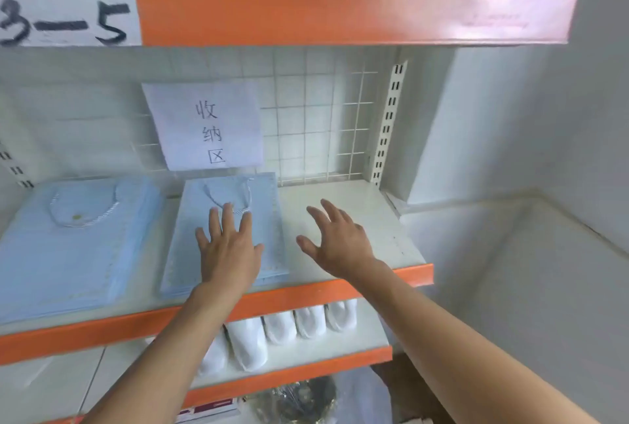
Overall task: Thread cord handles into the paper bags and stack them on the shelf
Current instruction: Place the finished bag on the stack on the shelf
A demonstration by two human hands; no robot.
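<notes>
2 stacks of corded paper bags (224,233) already lie on the shelf (343,219), I judge; my left hand (228,250) presses flat, fingers spread, my right hand (337,246) hovers splayed beside.

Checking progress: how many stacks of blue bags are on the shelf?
2: left stack at the shelf's left end, right stack under the left hand. Bags per stack can't be counted.
</notes>
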